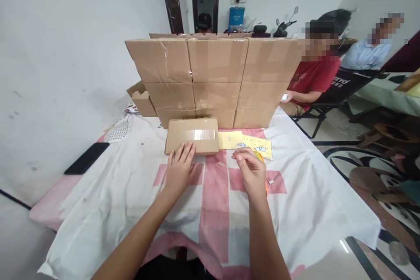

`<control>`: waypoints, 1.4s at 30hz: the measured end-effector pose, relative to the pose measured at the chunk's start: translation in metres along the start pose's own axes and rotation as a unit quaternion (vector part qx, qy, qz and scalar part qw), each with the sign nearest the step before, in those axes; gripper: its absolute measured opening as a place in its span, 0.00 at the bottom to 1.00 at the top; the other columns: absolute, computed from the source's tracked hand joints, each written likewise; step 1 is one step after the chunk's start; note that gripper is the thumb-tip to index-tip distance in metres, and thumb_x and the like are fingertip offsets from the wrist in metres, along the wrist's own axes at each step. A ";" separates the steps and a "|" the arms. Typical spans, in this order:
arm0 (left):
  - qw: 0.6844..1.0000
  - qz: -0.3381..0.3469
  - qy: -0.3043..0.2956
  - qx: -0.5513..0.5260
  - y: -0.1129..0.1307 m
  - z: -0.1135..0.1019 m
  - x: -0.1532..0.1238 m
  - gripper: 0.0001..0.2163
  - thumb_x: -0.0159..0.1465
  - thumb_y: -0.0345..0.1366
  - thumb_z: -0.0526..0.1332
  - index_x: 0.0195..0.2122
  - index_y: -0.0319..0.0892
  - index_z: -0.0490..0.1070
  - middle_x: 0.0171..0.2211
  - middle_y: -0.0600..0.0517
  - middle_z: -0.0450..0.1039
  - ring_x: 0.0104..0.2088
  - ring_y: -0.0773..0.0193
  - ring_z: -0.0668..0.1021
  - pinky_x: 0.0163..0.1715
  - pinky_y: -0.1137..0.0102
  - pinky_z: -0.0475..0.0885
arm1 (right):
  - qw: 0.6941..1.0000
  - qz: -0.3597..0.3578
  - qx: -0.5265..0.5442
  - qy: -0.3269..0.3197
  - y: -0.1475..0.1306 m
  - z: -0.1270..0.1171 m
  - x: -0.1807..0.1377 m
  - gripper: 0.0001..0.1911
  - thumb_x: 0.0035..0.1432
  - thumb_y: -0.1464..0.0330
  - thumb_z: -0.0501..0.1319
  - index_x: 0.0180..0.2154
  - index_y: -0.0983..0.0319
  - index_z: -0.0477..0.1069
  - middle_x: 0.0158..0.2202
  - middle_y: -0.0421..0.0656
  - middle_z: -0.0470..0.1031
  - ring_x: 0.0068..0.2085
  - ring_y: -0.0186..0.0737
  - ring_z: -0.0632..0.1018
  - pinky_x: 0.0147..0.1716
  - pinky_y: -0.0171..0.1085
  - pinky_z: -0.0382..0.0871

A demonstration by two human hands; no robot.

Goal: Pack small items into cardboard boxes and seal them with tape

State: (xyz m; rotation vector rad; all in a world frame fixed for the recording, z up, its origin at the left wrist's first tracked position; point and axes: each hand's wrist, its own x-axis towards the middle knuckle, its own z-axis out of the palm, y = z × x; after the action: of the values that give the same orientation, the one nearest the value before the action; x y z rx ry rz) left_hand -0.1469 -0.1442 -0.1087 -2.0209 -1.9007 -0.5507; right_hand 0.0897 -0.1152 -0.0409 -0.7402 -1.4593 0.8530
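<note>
Taped cardboard box (192,135) lies on the cloth-covered table (311,210) just ahead of the person, its long axis running left to right in front of a wall of stacked cartons (216,78). Left hand (179,168) is the nearer one, fingers spread flat and touching the box's near edge. Right hand (251,170) sits just right of the box, thumb and forefinger pinched on something small, an orange object (259,156) partly hidden beneath it, beside a yellow sheet (244,142).
</note>
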 end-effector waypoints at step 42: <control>0.975 0.124 -0.076 -0.166 -0.056 -0.069 0.004 0.36 0.65 0.55 0.62 0.71 0.53 0.54 0.65 0.45 0.66 0.68 0.45 0.63 0.65 0.53 0.59 | 0.938 0.001 -0.228 -0.260 0.019 0.101 0.066 0.10 0.58 0.60 0.65 0.29 0.57 0.81 0.44 0.45 0.79 0.48 0.46 0.76 0.56 0.48 0.62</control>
State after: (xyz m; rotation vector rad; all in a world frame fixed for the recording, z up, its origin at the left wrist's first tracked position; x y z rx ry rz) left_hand -0.2071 -0.1692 -0.0485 -2.5356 -1.6867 -0.7006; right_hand -0.0166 -0.0573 -0.0224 -0.8968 -2.1783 0.7471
